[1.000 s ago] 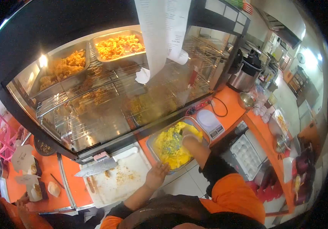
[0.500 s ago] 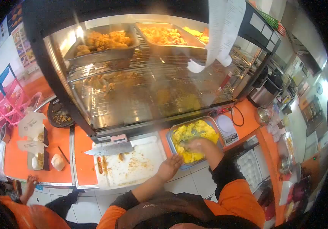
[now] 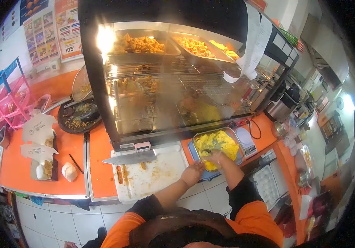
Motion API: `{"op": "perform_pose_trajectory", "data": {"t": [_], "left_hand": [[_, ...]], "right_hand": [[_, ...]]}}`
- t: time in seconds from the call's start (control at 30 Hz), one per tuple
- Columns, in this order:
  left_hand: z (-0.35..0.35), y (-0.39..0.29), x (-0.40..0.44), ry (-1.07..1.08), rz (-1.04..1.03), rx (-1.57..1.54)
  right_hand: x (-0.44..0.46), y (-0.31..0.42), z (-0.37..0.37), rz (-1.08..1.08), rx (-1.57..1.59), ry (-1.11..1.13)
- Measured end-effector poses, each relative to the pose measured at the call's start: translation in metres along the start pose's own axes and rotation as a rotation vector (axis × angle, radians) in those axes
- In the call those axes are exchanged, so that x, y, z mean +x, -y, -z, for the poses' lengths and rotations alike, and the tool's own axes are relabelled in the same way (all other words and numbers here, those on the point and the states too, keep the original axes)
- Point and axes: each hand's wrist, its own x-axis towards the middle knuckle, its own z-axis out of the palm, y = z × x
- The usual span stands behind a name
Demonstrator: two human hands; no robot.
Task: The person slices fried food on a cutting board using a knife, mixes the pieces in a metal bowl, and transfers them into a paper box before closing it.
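Note:
A metal tray [image 3: 238, 153] of yellow scrambled egg [image 3: 218, 142] rests on a blue tray [image 3: 192, 149] at the counter's front edge. My right hand [image 3: 218, 159] is over the near part of the egg, its fingers closed around what looks like a metal spoon [image 3: 206, 152], mostly hidden by the hand. At the tray's near left corner, my left hand [image 3: 192, 173] has its fingers bent onto the rim. To the left lies a white cutting board [image 3: 165, 180] with brown crumbs, and a large knife [image 3: 132, 158] lies along its far edge.
A heated glass display case [image 3: 161, 138] with trays of fried food stands behind. Right of the egg is a kitchen scale [image 3: 246, 142]. On the left counter are open food boxes [image 3: 44, 167], a wrapped white bundle [image 3: 69, 172] and a stone mortar [image 3: 78, 115].
My view has turned left, so the scene sits further right. My right hand has moved closer to my left hand, toward the tray's near edge. The co-worker at left has mostly left view.

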Motion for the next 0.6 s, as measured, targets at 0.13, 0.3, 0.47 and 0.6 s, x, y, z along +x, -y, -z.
{"op": "perform_pose_trajectory", "data": {"t": [0.13,0.3,0.47,0.6], "left_hand": [[0.033,-0.002,-0.009,-0.087,-0.046,0.001],[0.137,-0.005,-0.107,-0.376,0.112,0.014],[0.198,-0.010,-0.257,-0.758,0.641,0.261],[0.228,-0.034,-0.346,-1.005,0.941,0.439]], "right_hand": [[0.015,-0.042,-0.011,-0.263,0.632,-0.041],[-0.006,-0.032,0.019,-0.422,1.125,-0.117],[0.005,0.096,0.005,0.194,1.631,0.472],[-0.021,0.312,-0.030,0.386,1.598,0.807]]}}
